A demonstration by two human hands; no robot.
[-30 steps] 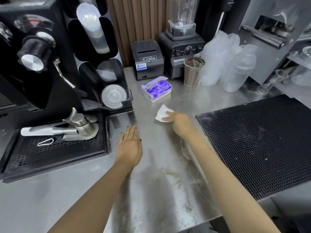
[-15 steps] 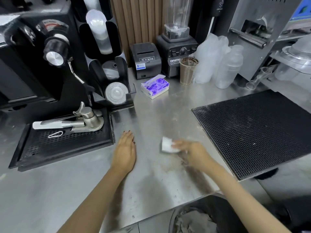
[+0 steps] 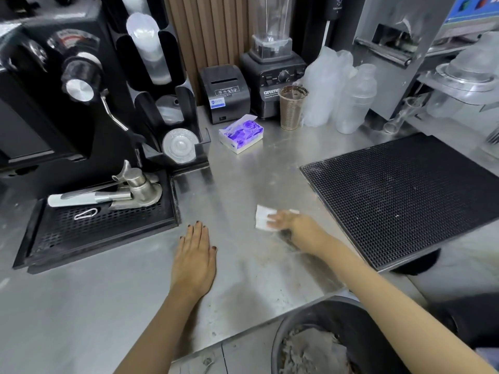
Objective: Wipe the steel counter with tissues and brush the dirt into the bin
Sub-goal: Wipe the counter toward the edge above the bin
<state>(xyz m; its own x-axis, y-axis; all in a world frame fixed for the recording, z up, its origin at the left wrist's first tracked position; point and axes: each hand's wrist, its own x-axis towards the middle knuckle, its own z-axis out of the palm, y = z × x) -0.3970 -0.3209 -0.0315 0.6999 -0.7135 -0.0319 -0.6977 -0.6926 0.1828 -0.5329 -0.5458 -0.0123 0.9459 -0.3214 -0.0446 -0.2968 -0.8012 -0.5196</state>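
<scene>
- Brushed steel counter [image 3: 243, 179] in a drinks bar, seen from above by the person working at it.
- Small white folded tissue [image 3: 262, 217] lies on the bare steel near the middle of the counter.
- Right hand [image 3: 302, 228] reaches in from 5 o'clock and presses the tissue down with fingers stretched out and close together, slightly blurred.
- Brown gritty dirt smears [image 3: 272, 263] mark the steel at 6 o'clock of the tissue, beside the right forearm.
- Left hand [image 3: 195, 255] rests palm down on the counter at 8 o'clock of the tissue, fingers straight and together, holding nothing.
- Dark round bin [image 3: 332, 317] sits below the counter edge at 5 o'clock, with grey-brown waste inside.
- Black rubber grid mat [image 3: 405, 195] lies at 3 o'clock of the tissue.
- Purple-and-white tissue pack [image 3: 241, 136] sits at 12 o'clock, well apart from the tissue.
- Black perforated drip tray [image 3: 102, 222] lies at 9 o'clock.
- Clear brown-stained plastic cup [image 3: 291, 107] stands upright at 1 o'clock, just in front of a black blender base [image 3: 272, 76].
</scene>
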